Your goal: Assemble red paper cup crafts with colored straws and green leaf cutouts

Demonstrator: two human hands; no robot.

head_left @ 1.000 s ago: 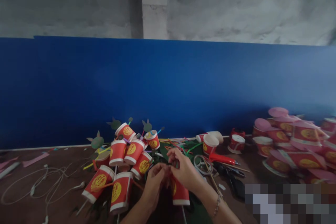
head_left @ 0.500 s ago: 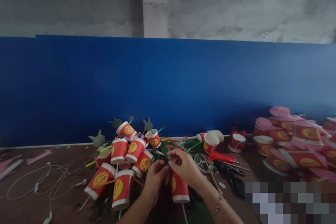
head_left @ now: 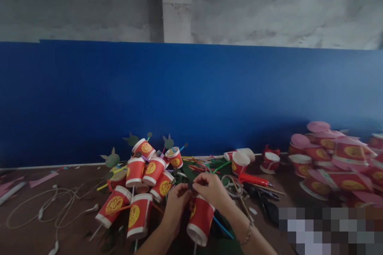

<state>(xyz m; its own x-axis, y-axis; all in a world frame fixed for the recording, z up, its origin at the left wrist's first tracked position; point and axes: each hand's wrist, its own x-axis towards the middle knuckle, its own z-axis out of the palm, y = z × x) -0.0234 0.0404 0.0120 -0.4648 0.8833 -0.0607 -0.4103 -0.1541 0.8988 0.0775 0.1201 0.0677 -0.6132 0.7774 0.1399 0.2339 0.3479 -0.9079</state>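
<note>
Cup, red with a yellow print, lies tilted just below the two hands; taken as clock centre, with 12 toward the blue panel. Its white-rimmed end faces the wearer, and a white stick extends from there at 6 to 7 o'clock. A blue straw sticks out beside it at 3 to 4 o'clock.

Left hand, at 10 o'clock: fingers bent, thumb and forefinger pinching a small dark piece. Right hand, at 1 o'clock: fingers curled, tips closed on the same piece from the other side; its wrist bears a bracelet. The piece sits at 11 o'clock, mostly covered by fingertips; its exact outline is unclear. Cannot tell whether either hand touches the cup.

Surroundings: cup pile at 9 to 10 o'clock, with rabbit-eared paper heads at its far side. White earphones at 9, well apart. Loose straws at 12. Tape roll near 2; red-handled tool beyond it, also at 2. Second pile, red cups with pink pieces, between 2 and 3, far off.
</note>
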